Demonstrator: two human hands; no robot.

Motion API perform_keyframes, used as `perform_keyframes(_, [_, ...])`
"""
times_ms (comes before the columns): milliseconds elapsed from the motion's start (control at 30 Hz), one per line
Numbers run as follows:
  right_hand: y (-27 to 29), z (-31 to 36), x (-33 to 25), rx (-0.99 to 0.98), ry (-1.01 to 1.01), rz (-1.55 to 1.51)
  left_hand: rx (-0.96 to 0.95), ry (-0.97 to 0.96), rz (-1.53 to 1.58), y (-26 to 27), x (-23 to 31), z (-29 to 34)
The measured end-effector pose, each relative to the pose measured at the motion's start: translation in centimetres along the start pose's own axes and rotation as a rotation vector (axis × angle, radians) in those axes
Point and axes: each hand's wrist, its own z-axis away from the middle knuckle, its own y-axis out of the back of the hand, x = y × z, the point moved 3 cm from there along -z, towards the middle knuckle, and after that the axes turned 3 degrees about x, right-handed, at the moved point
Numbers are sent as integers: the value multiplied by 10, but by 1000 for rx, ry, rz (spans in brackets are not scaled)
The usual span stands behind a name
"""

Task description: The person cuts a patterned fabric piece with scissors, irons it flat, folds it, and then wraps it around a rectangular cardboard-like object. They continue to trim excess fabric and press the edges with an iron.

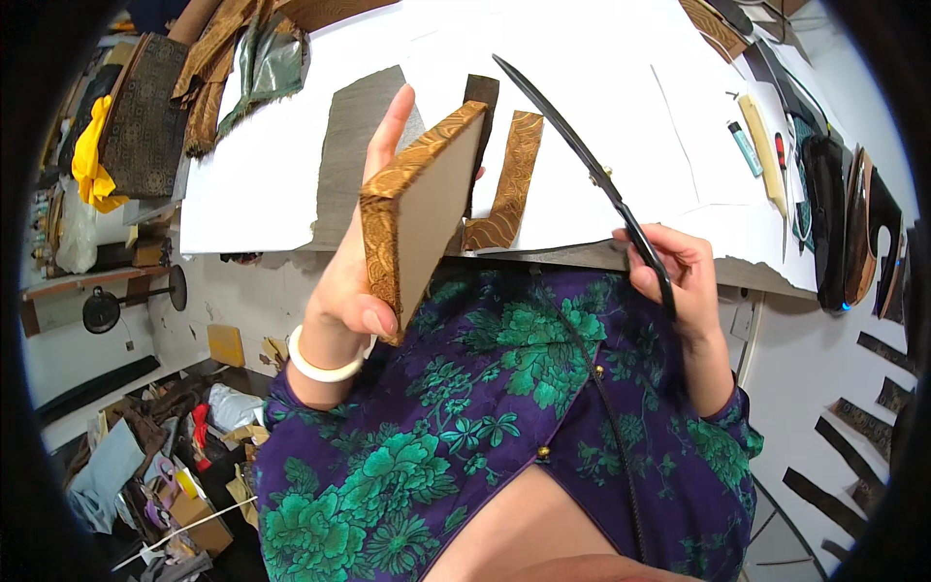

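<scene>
My left hand [341,291], a cream bangle at its wrist, grips a flat rectangular panel tilted up on its side. The panel [432,209] has a pale plain face and edges wrapped in gold-brown patterned brocade. My thumb presses its near corner, and one finger points up behind it. In my right hand [690,276] is a pair of long black scissors [572,141], blades together, tips pointing far left over the table. Between panel and scissors lies a bent strip of gold-brown brocade [521,160]. A darker strip [482,90] is partly hidden behind the panel.
On the white tabletop [621,58] lies a grey sheet [349,145]. Brocade pieces [218,73] and a yellow cloth [92,160] are at left. A teal tube [745,148] and thin tools lie at right. Scraps [175,466] heap at lower left.
</scene>
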Motion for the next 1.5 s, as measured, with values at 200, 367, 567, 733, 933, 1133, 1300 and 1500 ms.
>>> perform_keyframes(200, [15, 9, -14, -72, -61, 39, -58, 91, -77, 10, 18, 6])
perform_keyframes(367, [-29, -7, -2, 212, -55, -67, 11, -4, 45, -3, 12, 2])
perform_keyframes(567, [-88, -75, -41, 257, 278, -162, -180, -4, 302, -9, -9, 13])
perform_keyframes(733, [-91, -86, -41, 225, 337, -100, -75, 17, 252, -10, -10, 29])
perform_keyframes(933, [-79, -92, -31, 203, 318, -110, 57, -44, 206, -14, -11, 22])
perform_keyframes(1133, [-81, -100, -40, 194, 315, -103, 82, -42, 196, -13, -9, 27])
perform_keyframes(1300, [-77, -99, -47, 172, 299, -205, 141, -61, 197, -13, -12, 29])
perform_keyframes(1500, [-59, -70, -29, 230, 288, 59, 270, -118, 163, -10, -7, 24])
